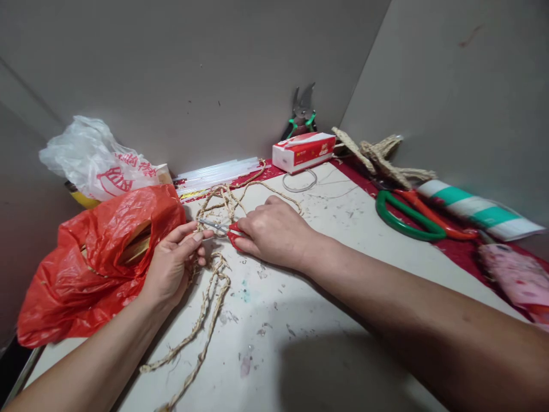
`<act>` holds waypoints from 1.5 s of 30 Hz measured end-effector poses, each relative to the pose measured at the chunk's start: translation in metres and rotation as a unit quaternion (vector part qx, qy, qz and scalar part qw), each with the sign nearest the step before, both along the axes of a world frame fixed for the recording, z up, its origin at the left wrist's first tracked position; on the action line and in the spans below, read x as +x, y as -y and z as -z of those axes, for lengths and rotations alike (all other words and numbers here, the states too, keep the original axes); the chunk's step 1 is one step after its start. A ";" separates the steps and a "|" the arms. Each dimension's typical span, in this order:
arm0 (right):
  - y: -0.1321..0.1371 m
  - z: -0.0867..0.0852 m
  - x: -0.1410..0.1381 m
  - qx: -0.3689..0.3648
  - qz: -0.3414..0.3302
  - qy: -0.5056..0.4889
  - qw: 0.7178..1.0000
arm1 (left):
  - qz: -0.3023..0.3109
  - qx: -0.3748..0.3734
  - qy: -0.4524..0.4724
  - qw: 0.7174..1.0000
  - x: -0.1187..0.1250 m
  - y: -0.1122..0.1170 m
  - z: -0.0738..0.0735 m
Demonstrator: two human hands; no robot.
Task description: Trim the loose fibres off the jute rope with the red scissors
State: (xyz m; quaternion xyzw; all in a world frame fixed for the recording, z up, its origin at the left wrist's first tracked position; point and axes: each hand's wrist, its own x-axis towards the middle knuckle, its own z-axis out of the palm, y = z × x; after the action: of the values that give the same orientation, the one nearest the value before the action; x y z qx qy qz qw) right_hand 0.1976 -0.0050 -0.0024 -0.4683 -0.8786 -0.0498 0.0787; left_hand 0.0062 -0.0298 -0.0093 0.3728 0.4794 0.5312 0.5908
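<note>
My right hand [274, 232] is closed round the red handles of small scissors [218, 228], whose blades point left over a twisted straw rope [212, 297]. My left hand [174, 263] pinches the rope just beside the blade tips, fingers curled round it. The rope runs from a tangle near the back of the white table [326, 320] down toward the front edge in two strands.
A red plastic bag [94, 257] and a white printed bag [94, 157] lie at left. Clear glue sticks [218, 170], a tissue box [304, 150] and pliers [302, 111] stand at the back. Big green-orange scissors [412, 214], braided straw [381, 154] and a striped roll [476, 209] lie right.
</note>
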 end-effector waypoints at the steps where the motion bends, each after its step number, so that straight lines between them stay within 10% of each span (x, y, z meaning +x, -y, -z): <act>1: 0.000 -0.001 0.000 -0.009 0.004 0.003 1.000 | 0.000 -0.003 0.004 1.000 0.000 0.000 0.000; 23: -0.003 0.005 0.007 0.072 -0.015 -0.004 0.997 | 0.058 0.031 0.032 0.997 0.002 0.004 -0.005; 45: -0.003 0.009 0.002 -0.032 -0.004 -0.054 0.998 | 0.040 0.018 0.041 0.998 0.001 0.001 -0.003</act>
State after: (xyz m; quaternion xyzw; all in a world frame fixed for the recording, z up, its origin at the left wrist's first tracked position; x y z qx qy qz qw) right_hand 0.1996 -0.0025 -0.0117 -0.4691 -0.8761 0.0041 0.1113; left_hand 0.0067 -0.0311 -0.0063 0.3806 0.4300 0.5306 0.6235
